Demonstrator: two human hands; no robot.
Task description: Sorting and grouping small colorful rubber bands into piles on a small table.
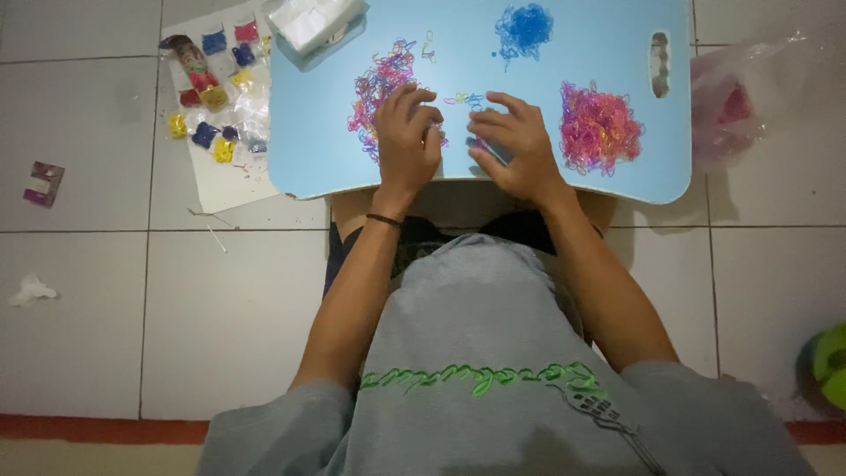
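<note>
Both my hands, left (407,132) and right (515,145), rest on the blue desk (476,53), fingers curled among loose rubber bands (381,84); their grip I cannot tell.

Person in grey short-sleeved T-shirt (476,353), green script-style print across the chest, small dark grey graphic below it toward the right. Dark shorts or trousers partly visible under the shirt hem. Thin black band (383,219) on left wrist. Forearms bare, no rings or watch seen.

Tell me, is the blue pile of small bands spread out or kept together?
Together: the blue bands form one compact heap on the light blue table.
</note>
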